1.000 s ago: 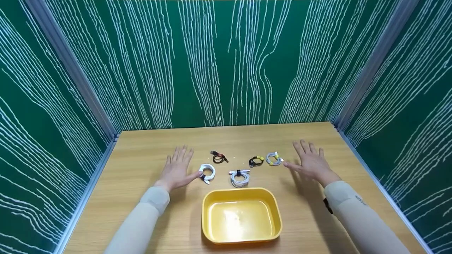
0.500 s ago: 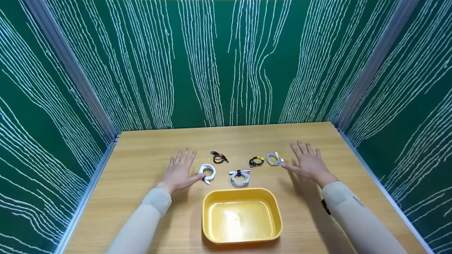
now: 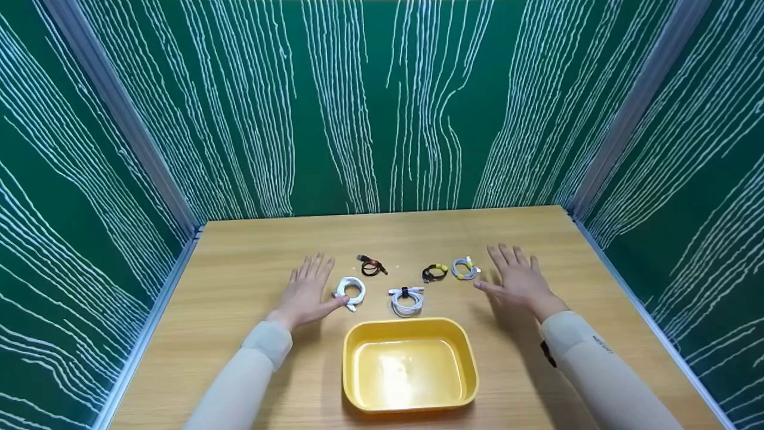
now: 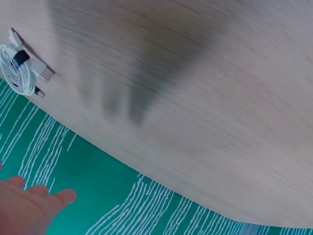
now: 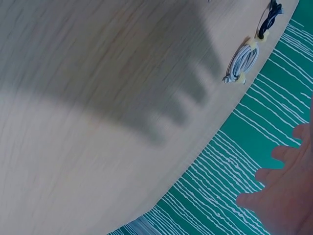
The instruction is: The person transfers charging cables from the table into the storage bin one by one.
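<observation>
Palm down with fingers spread, my left hand (image 3: 304,295) hovers over the left of the table. Its thumb overlaps a coiled white cable (image 3: 352,289) in the head view; whether they touch I cannot tell. My right hand (image 3: 518,279) is likewise spread and holds nothing, its thumb just right of a coiled grey cable with yellow ties (image 3: 464,269). Beside that lies a black cable with a yellow tie (image 3: 434,273). A white cable with a black strap (image 3: 406,301) lies in the middle, and a small black cable with a red tie (image 3: 372,266) sits farther back.
A yellow plastic bin (image 3: 410,373) with nothing in it stands at the front of the wooden table (image 3: 239,257). Green walls with white streaks (image 3: 334,107) rise at the back and both sides, joined by metal posts.
Both hands have drifted slightly inward and nearer to me, fingers still spread. The cables and the bin stay where they were.
</observation>
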Tool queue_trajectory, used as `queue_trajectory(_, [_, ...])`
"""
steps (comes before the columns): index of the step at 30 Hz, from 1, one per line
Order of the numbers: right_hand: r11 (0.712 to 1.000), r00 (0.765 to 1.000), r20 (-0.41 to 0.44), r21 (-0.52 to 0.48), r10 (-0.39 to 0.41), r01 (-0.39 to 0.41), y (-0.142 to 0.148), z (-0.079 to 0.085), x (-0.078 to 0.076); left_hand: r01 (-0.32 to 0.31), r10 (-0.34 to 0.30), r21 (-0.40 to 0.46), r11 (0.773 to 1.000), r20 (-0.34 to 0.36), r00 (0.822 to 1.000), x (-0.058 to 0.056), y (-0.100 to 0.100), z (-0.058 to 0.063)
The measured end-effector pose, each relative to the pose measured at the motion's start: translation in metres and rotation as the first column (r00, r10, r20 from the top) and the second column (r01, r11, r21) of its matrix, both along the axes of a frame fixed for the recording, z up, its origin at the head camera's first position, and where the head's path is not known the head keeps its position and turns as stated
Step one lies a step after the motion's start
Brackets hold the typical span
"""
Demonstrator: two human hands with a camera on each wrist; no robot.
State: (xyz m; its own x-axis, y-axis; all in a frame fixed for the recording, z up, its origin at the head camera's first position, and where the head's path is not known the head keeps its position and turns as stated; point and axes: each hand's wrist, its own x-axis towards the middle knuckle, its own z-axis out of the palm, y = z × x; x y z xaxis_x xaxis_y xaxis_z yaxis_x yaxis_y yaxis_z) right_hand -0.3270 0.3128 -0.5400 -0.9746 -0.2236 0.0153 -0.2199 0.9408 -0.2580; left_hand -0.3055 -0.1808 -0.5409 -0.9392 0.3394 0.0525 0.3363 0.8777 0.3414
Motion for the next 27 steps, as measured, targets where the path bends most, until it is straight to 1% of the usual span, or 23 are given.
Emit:
queue_trajectory(7, [1.0, 1.0, -0.012, -0.028, 0.007, -0.008, -0.0032, 0.0006, 0.0004, 0.009, -0.01, 0.051, 0.999, 0.021, 1.0, -0.0004, 0.0021, -0.0015])
queue_trajectory(15, [0.999, 1.0, -0.006, -0.04, 0.002, -0.002, -0.0066, 0.0008, 0.0001, 0.022, -0.024, 0.058, 0.998, 0.037, 0.999, 0.0001, 0.0055, 0.0016])
queue_trajectory(18, [0.999, 1.0, -0.005, -0.047, -0.003, 0.003, -0.0066, 0.001, 0.0005, 0.029, -0.032, 0.068, 0.997, 0.033, 0.999, 0.001, 0.0067, 0.0028])
queue_trajectory(25, [0.998, 0.998, -0.059, -0.064, 0.015, -0.018, -0.0068, 0.0006, 0.0013, 0.06, -0.062, 0.118, 0.991, 0.015, 0.998, 0.0047, 0.0089, 0.0042])
queue_trajectory(27, [0.998, 0.999, -0.052, -0.068, 0.008, -0.012, -0.0071, 0.0004, 0.0015, 0.059, -0.061, 0.116, 0.992, 0.019, 0.998, 0.0054, 0.0095, 0.0043])
